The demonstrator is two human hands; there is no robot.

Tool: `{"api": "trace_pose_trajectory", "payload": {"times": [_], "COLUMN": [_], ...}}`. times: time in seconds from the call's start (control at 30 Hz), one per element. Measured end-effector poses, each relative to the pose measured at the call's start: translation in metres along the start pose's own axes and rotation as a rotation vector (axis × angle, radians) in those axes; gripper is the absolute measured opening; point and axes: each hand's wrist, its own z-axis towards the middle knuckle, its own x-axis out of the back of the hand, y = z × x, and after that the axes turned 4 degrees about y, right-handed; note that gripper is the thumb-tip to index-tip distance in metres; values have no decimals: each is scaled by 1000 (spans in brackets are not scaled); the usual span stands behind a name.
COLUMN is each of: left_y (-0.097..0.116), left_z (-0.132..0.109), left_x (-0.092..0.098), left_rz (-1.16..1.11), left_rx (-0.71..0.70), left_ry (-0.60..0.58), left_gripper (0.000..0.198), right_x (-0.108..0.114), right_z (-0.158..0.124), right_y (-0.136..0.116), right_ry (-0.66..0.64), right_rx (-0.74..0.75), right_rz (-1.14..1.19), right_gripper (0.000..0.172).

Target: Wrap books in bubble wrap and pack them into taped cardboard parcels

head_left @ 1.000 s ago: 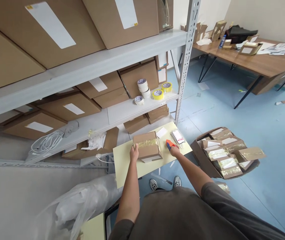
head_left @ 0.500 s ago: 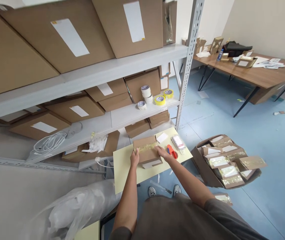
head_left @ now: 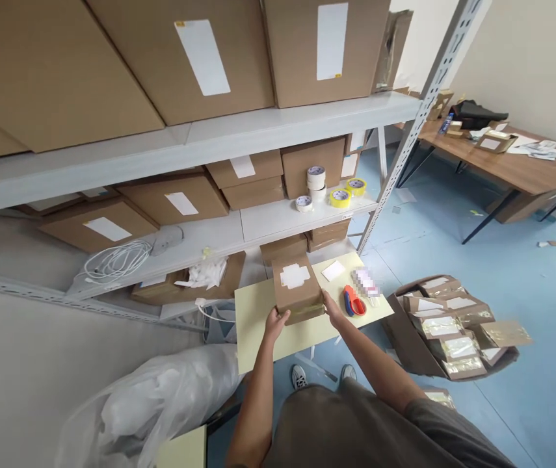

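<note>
Between my two hands is a brown cardboard box (head_left: 302, 296), with a white cross-shaped patch on its upper face and clear yellowish tape along its near edge. My left hand (head_left: 276, 323) grips the near left corner, thumb on top. On the right side my right hand (head_left: 330, 307) presses against the box, its fingers partly hidden. Below the box lies a pale yellow tabletop (head_left: 253, 325). To the right of my right hand rests a red and blue tape dispenser (head_left: 354, 301), beside a white card (head_left: 333, 270) and a pixelated item (head_left: 366, 282).
A grey metal shelf (head_left: 287, 232) with boxes and tape rolls (head_left: 340, 198) rises in front. On the right floor stands a large carton (head_left: 404, 335) full of taped boxes. A plastic-wrapped bundle (head_left: 170, 396) lies at lower left, and a brown desk (head_left: 506, 162) stands far right.
The box has been turned in my hands: its taped face was up, and now the face with the white patch is up. The view has shifted, moving the scene rightward.
</note>
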Motion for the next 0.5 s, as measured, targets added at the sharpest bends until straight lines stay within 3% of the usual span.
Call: {"api": "trace_pose_trajectory", "payload": {"times": [0.1,0.23,0.33,0.5], "left_y": [-36,-65,-71,-64], "left_z": [-14,-25,-21,-3], "left_x": [-1,0,4,11], "left_rz": [32,118,185,262], "left_rx": [119,115,91,69], "left_ry": [-52,-16,-49,-102], "left_gripper": [61,55,54,50], "right_x": [-2,-4,-10,-25], "right_z": [1,-3,-4,3], "right_y": [30,61,66,52], "right_ry": [55,112,148,190], "right_rx": [-135,-90,-74,-74], "right_rz": [-101,-137,-132,-144], "right_gripper": [86,83,82,78]}}
